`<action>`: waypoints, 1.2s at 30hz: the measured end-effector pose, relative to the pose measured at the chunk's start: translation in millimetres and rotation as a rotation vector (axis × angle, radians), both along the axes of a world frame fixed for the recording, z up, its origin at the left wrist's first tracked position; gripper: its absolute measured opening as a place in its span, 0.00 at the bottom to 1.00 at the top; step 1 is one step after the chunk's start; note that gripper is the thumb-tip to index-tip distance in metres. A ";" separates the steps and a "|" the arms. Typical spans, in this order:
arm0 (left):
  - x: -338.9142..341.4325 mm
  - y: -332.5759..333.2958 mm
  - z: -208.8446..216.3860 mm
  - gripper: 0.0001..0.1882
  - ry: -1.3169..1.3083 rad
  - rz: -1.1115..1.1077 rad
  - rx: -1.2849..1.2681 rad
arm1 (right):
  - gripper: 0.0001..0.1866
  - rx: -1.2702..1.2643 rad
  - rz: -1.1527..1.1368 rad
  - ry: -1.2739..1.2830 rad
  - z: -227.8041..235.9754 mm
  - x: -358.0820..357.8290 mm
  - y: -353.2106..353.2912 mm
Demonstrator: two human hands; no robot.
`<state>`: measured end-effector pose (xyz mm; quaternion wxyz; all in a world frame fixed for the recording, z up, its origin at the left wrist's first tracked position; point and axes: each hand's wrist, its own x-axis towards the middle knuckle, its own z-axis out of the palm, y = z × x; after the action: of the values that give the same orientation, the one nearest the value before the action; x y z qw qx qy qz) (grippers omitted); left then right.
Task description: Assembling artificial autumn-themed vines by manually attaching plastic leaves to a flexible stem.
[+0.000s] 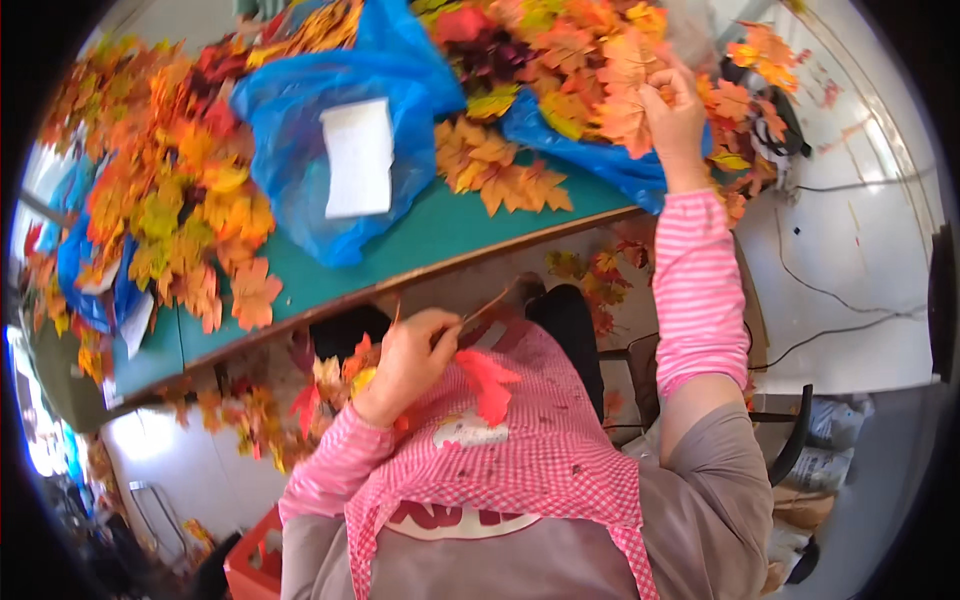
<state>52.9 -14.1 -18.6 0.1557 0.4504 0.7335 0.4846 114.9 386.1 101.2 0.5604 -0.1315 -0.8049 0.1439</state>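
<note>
Over my lap, my left hand is closed round a thin brown stem, which sticks out to the right of the fingers. Beside that hand a red artificial leaf hangs over my pink checked apron. More red, orange and yellow leaves bunch at its left; whether they join the stem is hidden. My right hand reaches out to the far right of the table and pinches an orange artificial maple leaf between thumb and fingers, above a heap of similar leaves.
On the green table lies a blue plastic bag with a white paper slip. A large leaf pile covers the left side. Leaves lie below the table edge. A red crate stands lower left; cables run along the right.
</note>
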 end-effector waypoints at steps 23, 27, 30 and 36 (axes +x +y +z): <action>-10.5 -8.5 10.2 0.08 0.000 0.089 -0.002 | 0.05 -0.360 0.822 -0.832 -79.0 6.9 -210.2; -11.7 -6.8 10.5 0.08 0.005 0.086 -0.009 | 0.04 -0.305 0.820 -0.834 -80.3 5.4 -209.7; -12.4 -5.7 7.7 0.07 0.020 0.088 -0.011 | 0.04 -0.160 0.814 -0.828 -80.8 4.5 -210.5; -10.6 -7.3 3.1 0.05 0.077 0.108 0.002 | 0.06 -0.206 0.893 -0.831 -80.1 2.9 -212.5</action>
<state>42.3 -21.4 -15.4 0.1006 0.4287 0.7617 0.4753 117.8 173.6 21.0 0.0700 0.1196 -0.9153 0.3781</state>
